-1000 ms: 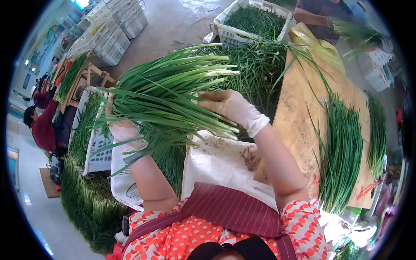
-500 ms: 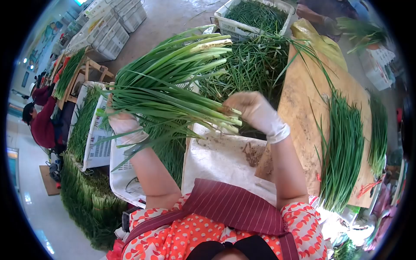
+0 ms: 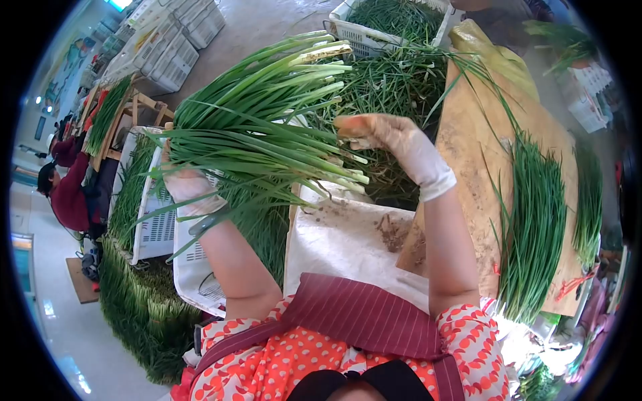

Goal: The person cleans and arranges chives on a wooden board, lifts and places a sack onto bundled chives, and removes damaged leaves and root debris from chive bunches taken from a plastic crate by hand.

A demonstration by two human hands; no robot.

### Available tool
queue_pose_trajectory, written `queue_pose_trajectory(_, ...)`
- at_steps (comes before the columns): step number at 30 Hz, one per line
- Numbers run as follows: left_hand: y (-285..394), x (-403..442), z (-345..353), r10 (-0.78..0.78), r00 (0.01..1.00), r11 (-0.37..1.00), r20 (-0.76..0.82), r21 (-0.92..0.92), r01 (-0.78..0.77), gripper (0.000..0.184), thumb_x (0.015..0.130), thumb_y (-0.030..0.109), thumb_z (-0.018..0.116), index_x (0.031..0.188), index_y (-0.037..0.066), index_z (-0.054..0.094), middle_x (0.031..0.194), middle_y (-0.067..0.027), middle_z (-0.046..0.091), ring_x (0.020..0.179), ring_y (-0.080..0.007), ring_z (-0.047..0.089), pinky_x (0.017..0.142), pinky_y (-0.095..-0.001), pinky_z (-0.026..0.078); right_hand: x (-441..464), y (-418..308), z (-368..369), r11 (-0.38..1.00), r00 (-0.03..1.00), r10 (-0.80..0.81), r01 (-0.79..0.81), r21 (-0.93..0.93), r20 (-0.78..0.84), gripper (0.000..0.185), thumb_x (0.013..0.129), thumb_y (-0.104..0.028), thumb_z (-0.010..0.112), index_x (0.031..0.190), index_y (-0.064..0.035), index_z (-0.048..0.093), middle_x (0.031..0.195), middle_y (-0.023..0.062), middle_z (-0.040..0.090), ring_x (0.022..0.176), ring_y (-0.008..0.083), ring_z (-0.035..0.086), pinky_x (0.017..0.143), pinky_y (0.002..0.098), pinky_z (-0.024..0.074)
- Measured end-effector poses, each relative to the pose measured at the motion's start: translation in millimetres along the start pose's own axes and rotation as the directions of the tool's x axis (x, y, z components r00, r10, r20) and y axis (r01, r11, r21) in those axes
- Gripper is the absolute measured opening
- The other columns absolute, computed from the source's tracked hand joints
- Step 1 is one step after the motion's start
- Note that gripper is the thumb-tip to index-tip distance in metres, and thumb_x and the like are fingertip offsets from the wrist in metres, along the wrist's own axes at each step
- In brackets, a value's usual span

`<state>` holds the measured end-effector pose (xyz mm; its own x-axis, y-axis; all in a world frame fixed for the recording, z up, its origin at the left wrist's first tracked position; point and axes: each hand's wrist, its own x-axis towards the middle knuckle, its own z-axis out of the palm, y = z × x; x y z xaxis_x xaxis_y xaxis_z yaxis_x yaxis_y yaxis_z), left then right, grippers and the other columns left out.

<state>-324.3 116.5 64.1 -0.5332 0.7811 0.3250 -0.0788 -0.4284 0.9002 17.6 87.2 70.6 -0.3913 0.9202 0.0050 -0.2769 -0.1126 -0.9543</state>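
A large bunch of green stalks [image 3: 254, 127] is in my gloved left hand [image 3: 189, 187], which grips it from below at the leafy end. The pale stalk ends point right. My gloved right hand [image 3: 394, 140] is just right of those ends, thumb and fingers drawn together. Whatever may be between its fingertips is too small to make out. Beneath the bunch, a white cloth surface [image 3: 348, 244] with brown dirt lies before me, and loose green leaves [image 3: 391, 93] are heaped behind my right hand.
At right, a wooden board [image 3: 468, 200] bears laid-out stalks [image 3: 535, 227]. White crates stand at the back [image 3: 361, 40] and left [image 3: 157, 227]. Bundled stalks [image 3: 150, 314] stand on the left floor. A co-worker in dark red [image 3: 70, 194] is at left; another person's arm shows top right.
My right hand has moved from the stalks out to the right and then slightly up, away from the stalk ends. The held bunch has shifted slightly left and up.
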Motion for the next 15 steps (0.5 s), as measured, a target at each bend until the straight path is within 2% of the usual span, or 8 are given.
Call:
queue_pose_trajectory(1, -4.9, 4.4, -4.3, -0.003, 1.000, 1.000, -0.001, -0.002, 0.003, 0.037, 0.090, 0.015, 0.039, 0.121, -0.004, 0.045, 0.118, -0.0186, 0.052, 0.106, -0.0271, 0.052, 0.095, -0.0414, 0.042, -4.6, 2.7, 6.7, 0.994, 0.997, -0.073, 0.072, -0.087, -0.009, 0.034, 0.084, -0.017, 0.061, 0.112, 0.0031, 0.056, 0.108, 0.0102, 0.061, 0.093, 0.0133, 0.057, 0.085, 0.0267, 0.0461)
queue_pose_trajectory(3, -8.0, 13.6, -10.1, -0.091, 0.992, 0.959, 0.083, -0.260, 0.110, 0.035, 0.090, 0.015, 0.040, 0.119, -0.004, 0.047, 0.116, -0.0178, 0.053, 0.105, -0.0262, 0.053, 0.094, -0.0399, 0.042, -0.1, 8.5, 15.5, 0.989, 0.999, -0.041, 0.041, -0.142, 0.007, 0.033, 0.085, -0.019, 0.061, 0.109, 0.0031, 0.058, 0.102, 0.0092, 0.062, 0.090, 0.0128, 0.058, 0.082, 0.0258, 0.0466)
queue_pose_trajectory(5, -2.6, 9.8, -1.1, -0.156, 0.986, 0.924, 0.057, -0.345, 0.166, 0.034, 0.090, 0.014, 0.039, 0.118, -0.004, 0.047, 0.115, -0.0173, 0.054, 0.105, -0.0259, 0.053, 0.094, -0.0397, 0.043, 1.0, 10.5, 15.9, 0.980, 1.000, -0.016, 0.020, -0.198, 0.024, 0.032, 0.085, -0.020, 0.060, 0.106, 0.0030, 0.060, 0.097, 0.0082, 0.064, 0.086, 0.0122, 0.058, 0.079, 0.0250, 0.0472)
queue_pose_trajectory(6, 2.6, 7.2, 5.2, -0.220, 0.975, 0.878, 0.034, -0.429, 0.213, 0.033, 0.091, 0.014, 0.039, 0.117, -0.004, 0.048, 0.115, -0.0167, 0.054, 0.104, -0.0256, 0.053, 0.094, -0.0395, 0.043, 1.5, 10.3, 14.4, 0.982, 0.997, -0.067, 0.058, -0.182, -0.045, 0.027, 0.085, -0.017, 0.060, 0.103, 0.0024, 0.060, 0.093, 0.0078, 0.065, 0.081, 0.0110, 0.057, 0.076, 0.0238, 0.0463)
queue_pose_trajectory(9, -5.1, 12.1, 5.9, -0.203, 0.979, 0.905, 0.004, -0.380, 0.190, 0.033, 0.090, 0.013, 0.038, 0.116, -0.003, 0.048, 0.113, -0.0167, 0.055, 0.103, -0.0258, 0.053, 0.094, -0.0404, 0.042, 0.9, 6.7, 12.0, 0.981, 0.947, -0.169, 0.136, -0.136, -0.273, 0.013, 0.085, -0.011, 0.058, 0.090, -0.0006, 0.062, 0.086, 0.0065, 0.066, 0.068, 0.0081, 0.051, 0.067, 0.0211, 0.0436)
queue_pose_trajectory(12, -19.4, 24.8, -12.9, -0.228, 0.973, 0.873, 0.035, -0.436, 0.220, 0.032, 0.090, 0.013, 0.036, 0.115, -0.003, 0.050, 0.112, -0.0165, 0.056, 0.101, -0.0258, 0.054, 0.095, -0.0410, 0.041, -3.7, 8.1, -22.9, 0.944, 0.809, -0.313, 0.209, -0.255, -0.497, 0.013, 0.088, -0.013, 0.054, 0.091, -0.0029, 0.063, 0.087, 0.0059, 0.066, 0.067, 0.0071, 0.050, 0.065, 0.0197, 0.0428)
queue_pose_trajectory(14, -6.8, 21.1, -3.3, -0.282, 0.959, 0.837, -0.027, -0.496, 0.233, 0.033, 0.090, 0.013, 0.035, 0.114, -0.002, 0.051, 0.112, -0.0168, 0.055, 0.101, -0.0259, 0.054, 0.095, -0.0409, 0.040, -2.4, 21.2, -63.5, 0.938, 0.612, -0.344, 0.188, -0.291, -0.713, 0.016, 0.088, -0.014, 0.054, 0.093, -0.0016, 0.063, 0.086, 0.0057, 0.066, 0.067, 0.0067, 0.050, 0.065, 0.0202, 0.0429)
queue_pose_trajectory(15, -0.5, 18.4, 1.6, -0.340, 0.937, 0.799, -0.082, -0.551, 0.241, 0.033, 0.090, 0.013, 0.034, 0.114, -0.002, 0.051, 0.112, -0.0171, 0.055, 0.101, -0.0260, 0.054, 0.095, -0.0407, 0.040, -2.3, 17.6, -68.4, 0.908, 0.617, -0.361, 0.060, -0.415, -0.700, 0.019, 0.086, -0.017, 0.057, 0.098, -0.0032, 0.063, 0.094, 0.0064, 0.066, 0.078, 0.0116, 0.057, 0.073, 0.0249, 0.0456)
